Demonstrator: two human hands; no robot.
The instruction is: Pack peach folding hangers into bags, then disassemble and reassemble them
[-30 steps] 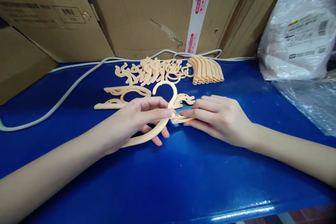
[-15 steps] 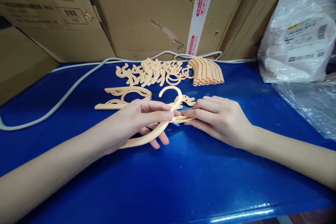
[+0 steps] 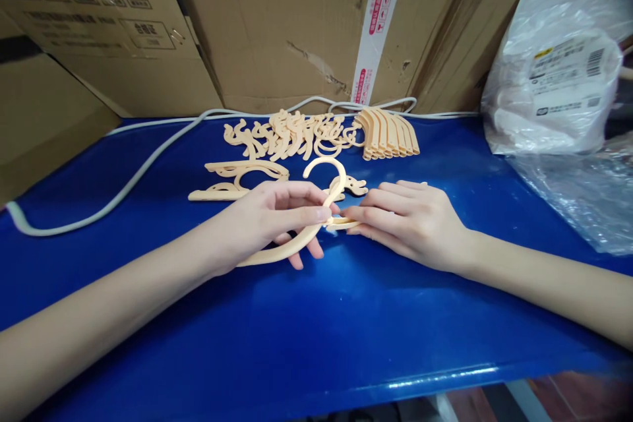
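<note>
Above the table, my left hand [image 3: 281,214] pinches a cream plastic clothes hanger [image 3: 337,186] near the base of its curved hook. One arm of the hanger runs down to the left beneath that hand. The other arm reaches right, into the fingers of my right hand [image 3: 410,221], which are closed round it and hide its far end. Just behind my hands lie folded hangers [image 3: 222,194] of the same cream colour, partly covered by my left hand.
Loose cream hook pieces [image 3: 291,134] are heaped at the back of the blue table [image 3: 306,330]. Beside them stand stacked hanger arms [image 3: 388,134]. A white cable [image 3: 148,165] runs along the left and back. Cardboard boxes [image 3: 277,26] wall the rear; plastic bags [image 3: 554,92] sit at right.
The camera view has shifted slightly, showing more of the table's front edge. Both hands keep their hold on the hanger, with hardly any visible movement between them.
</note>
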